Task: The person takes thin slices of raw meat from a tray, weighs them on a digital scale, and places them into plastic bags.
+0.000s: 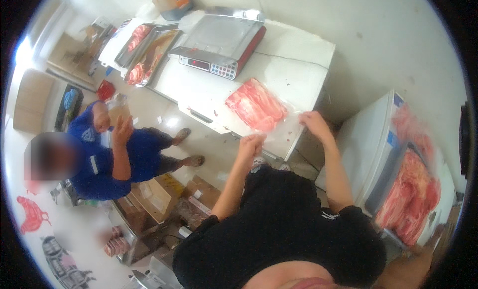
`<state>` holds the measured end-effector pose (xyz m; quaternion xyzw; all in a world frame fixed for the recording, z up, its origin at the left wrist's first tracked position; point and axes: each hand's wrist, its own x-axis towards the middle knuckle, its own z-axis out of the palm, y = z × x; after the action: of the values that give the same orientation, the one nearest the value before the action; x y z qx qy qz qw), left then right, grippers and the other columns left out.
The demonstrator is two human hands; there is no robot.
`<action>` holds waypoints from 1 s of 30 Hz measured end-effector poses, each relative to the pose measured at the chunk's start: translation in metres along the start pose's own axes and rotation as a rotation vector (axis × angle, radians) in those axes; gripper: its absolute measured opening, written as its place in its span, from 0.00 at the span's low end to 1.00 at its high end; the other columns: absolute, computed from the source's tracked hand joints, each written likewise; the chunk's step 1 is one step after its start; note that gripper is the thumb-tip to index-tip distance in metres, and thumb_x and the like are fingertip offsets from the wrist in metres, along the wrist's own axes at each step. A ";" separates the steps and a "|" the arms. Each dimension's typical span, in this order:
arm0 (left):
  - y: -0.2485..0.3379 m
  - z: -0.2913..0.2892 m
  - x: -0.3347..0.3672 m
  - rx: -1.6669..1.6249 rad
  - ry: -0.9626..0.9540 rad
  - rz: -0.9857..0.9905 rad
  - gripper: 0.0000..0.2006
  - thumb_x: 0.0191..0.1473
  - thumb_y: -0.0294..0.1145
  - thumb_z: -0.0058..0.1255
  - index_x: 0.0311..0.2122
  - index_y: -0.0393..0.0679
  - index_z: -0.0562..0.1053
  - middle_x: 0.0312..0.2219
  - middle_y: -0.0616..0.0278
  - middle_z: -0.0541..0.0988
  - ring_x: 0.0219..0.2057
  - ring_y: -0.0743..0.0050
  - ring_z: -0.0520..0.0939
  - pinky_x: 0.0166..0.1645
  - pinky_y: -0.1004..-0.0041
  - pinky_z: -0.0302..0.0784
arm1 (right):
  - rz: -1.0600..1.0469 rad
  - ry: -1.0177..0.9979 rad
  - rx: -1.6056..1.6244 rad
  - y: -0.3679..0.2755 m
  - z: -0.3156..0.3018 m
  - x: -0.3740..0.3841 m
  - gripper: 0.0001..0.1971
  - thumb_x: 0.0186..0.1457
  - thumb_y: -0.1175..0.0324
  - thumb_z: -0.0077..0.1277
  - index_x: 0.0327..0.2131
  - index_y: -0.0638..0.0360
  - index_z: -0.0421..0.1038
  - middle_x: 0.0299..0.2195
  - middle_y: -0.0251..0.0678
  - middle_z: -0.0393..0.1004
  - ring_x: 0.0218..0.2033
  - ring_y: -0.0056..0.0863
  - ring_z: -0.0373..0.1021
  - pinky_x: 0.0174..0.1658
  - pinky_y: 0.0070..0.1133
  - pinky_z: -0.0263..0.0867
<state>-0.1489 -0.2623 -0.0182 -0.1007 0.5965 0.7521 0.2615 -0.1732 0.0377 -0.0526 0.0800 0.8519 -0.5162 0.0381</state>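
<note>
A clear plastic bag lies on the white freezer top in front of me, with flat slices of raw red meat in its far part. My left hand is closed in a pinch on the near left corner of the bag's end. At the right corner, my right hand pinches the plastic, its fingers bent together. Between the two hands the film is stretched out and looks empty. The exact fingertip grip is blurred.
A digital scale stands beyond the meat. Metal trays with meat pieces are farther left. A co-worker in blue stands at left. On my right, a tray of meat rests on another white appliance. Cardboard boxes sit lower left.
</note>
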 end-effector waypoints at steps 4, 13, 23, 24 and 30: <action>0.068 -0.022 0.009 -0.308 -0.197 0.175 0.13 0.62 0.31 0.52 0.24 0.49 0.69 0.14 0.79 0.61 0.15 0.87 0.59 0.20 0.79 0.50 | 0.048 -0.050 0.419 -0.080 -0.011 -0.002 0.18 0.62 0.59 0.53 0.22 0.60 0.74 0.19 0.27 0.71 0.22 0.17 0.64 0.29 0.19 0.61; 0.215 -0.007 0.034 -0.746 -0.925 -0.022 0.16 0.73 0.35 0.36 0.29 0.50 0.66 0.14 0.72 0.63 0.14 0.84 0.60 0.19 0.79 0.59 | -0.232 0.277 0.808 -0.225 -0.057 -0.055 0.16 0.65 0.60 0.54 0.25 0.57 0.77 0.21 0.30 0.76 0.22 0.16 0.70 0.28 0.18 0.67; 0.227 0.069 -0.028 -0.401 -0.880 -0.096 0.13 0.67 0.27 0.46 0.29 0.35 0.72 0.10 0.67 0.65 0.08 0.86 0.58 0.13 0.80 0.49 | -0.102 0.478 0.804 -0.243 -0.057 -0.235 0.19 0.68 0.63 0.48 0.25 0.62 0.78 0.22 0.33 0.78 0.18 0.14 0.66 0.22 0.14 0.58; 0.226 0.080 -0.029 -0.358 -0.965 -0.087 0.13 0.66 0.27 0.47 0.28 0.34 0.72 0.10 0.67 0.65 0.08 0.86 0.58 0.12 0.80 0.49 | -0.102 0.506 0.788 -0.242 -0.059 -0.249 0.19 0.68 0.62 0.48 0.25 0.61 0.78 0.22 0.33 0.79 0.19 0.15 0.68 0.21 0.14 0.58; 0.221 0.193 -0.066 -0.071 -1.246 -0.074 0.17 0.63 0.31 0.53 0.22 0.37 0.71 0.08 0.68 0.64 0.07 0.87 0.58 0.11 0.82 0.48 | -0.064 0.597 0.677 -0.233 -0.122 -0.342 0.19 0.69 0.61 0.48 0.26 0.60 0.78 0.23 0.33 0.79 0.21 0.16 0.73 0.21 0.14 0.61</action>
<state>-0.1759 -0.1302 0.2505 0.3277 0.3027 0.6794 0.5825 0.1241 0.0066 0.2582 0.2069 0.6108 -0.7210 -0.2535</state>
